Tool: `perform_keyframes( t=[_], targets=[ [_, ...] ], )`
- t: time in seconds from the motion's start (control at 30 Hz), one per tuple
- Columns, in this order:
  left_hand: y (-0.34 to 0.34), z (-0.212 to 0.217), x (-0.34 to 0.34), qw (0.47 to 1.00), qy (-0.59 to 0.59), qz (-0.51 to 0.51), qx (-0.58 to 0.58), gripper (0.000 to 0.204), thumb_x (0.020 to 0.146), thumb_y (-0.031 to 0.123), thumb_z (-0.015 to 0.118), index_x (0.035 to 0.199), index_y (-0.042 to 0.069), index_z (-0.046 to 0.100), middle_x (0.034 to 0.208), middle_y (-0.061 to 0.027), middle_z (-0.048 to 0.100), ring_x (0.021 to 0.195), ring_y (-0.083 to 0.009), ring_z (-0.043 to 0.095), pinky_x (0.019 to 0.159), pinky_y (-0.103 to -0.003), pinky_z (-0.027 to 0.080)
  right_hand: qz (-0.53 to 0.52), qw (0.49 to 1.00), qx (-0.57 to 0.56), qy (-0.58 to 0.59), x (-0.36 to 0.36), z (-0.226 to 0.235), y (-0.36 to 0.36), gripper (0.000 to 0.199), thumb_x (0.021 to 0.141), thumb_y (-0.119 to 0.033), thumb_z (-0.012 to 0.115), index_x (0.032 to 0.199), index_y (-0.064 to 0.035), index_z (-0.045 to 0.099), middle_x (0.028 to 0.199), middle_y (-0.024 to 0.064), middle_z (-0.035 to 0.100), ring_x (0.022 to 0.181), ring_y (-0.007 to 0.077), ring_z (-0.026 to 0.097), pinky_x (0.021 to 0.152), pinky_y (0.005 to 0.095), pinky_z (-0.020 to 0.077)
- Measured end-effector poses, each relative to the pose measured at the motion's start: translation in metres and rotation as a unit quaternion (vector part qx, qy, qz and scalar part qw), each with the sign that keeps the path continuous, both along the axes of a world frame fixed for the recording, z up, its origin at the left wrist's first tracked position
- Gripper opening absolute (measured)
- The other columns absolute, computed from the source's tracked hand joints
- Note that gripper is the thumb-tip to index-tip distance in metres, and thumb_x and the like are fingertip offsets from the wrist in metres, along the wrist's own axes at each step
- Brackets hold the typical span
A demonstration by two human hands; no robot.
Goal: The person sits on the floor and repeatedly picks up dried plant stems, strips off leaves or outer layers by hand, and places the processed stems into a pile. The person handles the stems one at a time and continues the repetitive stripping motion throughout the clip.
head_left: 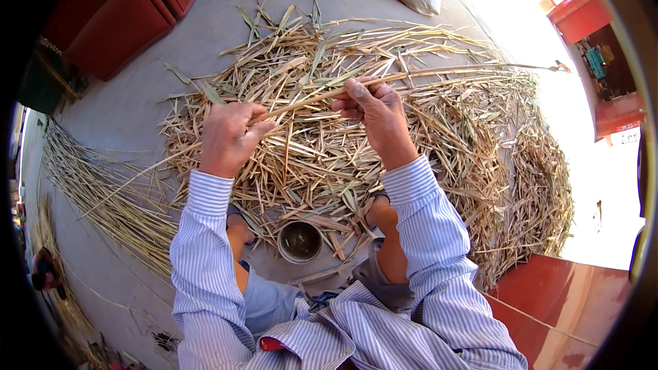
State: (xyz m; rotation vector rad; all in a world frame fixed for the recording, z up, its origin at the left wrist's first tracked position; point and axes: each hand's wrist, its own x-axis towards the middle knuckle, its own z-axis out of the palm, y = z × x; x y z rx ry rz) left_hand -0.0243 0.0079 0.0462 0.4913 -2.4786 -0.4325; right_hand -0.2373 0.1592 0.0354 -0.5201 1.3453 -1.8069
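Gripping one long reed stalk [411, 75], left hand [229, 138] and right hand [377, 113] pinch it between them.

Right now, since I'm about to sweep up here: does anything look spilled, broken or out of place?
Nothing stands out as damaged. Both hands, left hand and right hand, grip one long stalk. Stripped dry leaves cover the floor, partly overhanging the small round cup.

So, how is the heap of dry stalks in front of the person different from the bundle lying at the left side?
The heap of stalks is a loose tangle of leafy pieces pointing every way; the bundle at the left lies as bare stems, roughly parallel. The heap is wider and thicker; the bundle is thin and flat. Both are dry, straw-coloured and rest on the grey floor.
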Motion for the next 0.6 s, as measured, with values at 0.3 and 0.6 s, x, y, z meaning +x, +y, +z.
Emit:
perform_keyframes(
  t=[0.3,0.6],
  targets=[
    [0.013,-0.007,-0.007,0.990,0.122,0.059,0.049,0.014,0.073,0.017,0.078,0.080,0.008,0.071,0.071,-0.0051,0.065,0.067,-0.0231,0.059,0.063,-0.037,0.039,0.013,1.000,0.011,0.002,0.022,0.005,-0.015,0.029,0.097,-0.023,0.059,0.101,0.0054,0.061,0.086,0.0133,0.069,0.074,0.0181,0.070,0.065,0.0271,0.0588],
    [0.013,-0.004,0.006,0.962,0.183,0.115,0.169,0.017,0.078,0.019,0.079,0.079,0.005,0.068,0.069,-0.0035,0.064,0.067,-0.0154,0.058,0.061,-0.031,0.043,0.042,0.996,0.039,-0.072,0.026,-0.002,-0.019,0.030,0.096,-0.028,0.059,0.098,0.0021,0.062,0.087,0.0119,0.070,0.074,0.0165,0.069,0.064,0.0254,0.0574]
  ],
)
